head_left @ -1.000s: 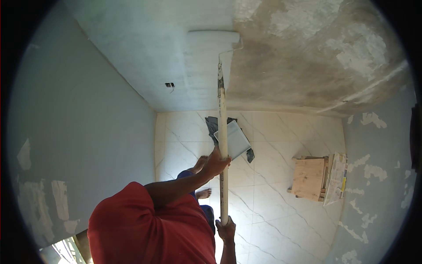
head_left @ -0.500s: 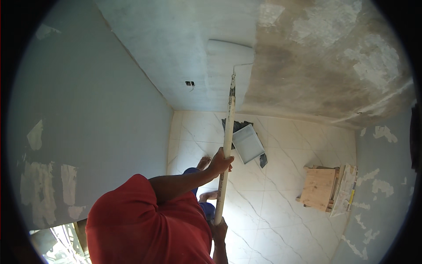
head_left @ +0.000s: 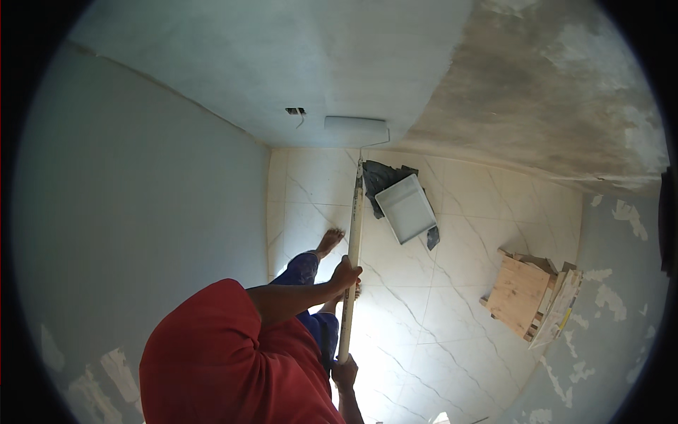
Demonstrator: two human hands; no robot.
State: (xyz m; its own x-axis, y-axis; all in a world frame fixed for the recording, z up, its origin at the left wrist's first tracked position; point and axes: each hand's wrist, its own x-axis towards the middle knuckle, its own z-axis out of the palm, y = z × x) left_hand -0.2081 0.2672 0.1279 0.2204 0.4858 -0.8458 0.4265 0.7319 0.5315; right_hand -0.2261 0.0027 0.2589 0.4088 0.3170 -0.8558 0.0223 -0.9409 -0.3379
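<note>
A paint roller [head_left: 355, 126] on a long whitish pole [head_left: 355, 230] rests low against the wall ahead, just above the floor. My left hand [head_left: 345, 274] is wrapped round the middle of the pole. Lower down, my right hand [head_left: 345, 372] grips the pole near its bottom end. The roller lies on the pale, freshly coated part of the wall [head_left: 395, 56]. To its right the wall surface [head_left: 515, 106] is brownish with white patches.
A grey paint tray [head_left: 407, 212] sits on dark plastic sheeting [head_left: 385, 177] on the marbled tile floor. A wooden stool-like piece [head_left: 519, 293] and a board [head_left: 560, 311] stand by the right wall. An open electrical box [head_left: 294, 112] with a loose wire is left of the roller.
The roller has moved down the wall to just above the floor, its pole coming down with it. Both hands keep hold of the pole. The view has shifted a little.
</note>
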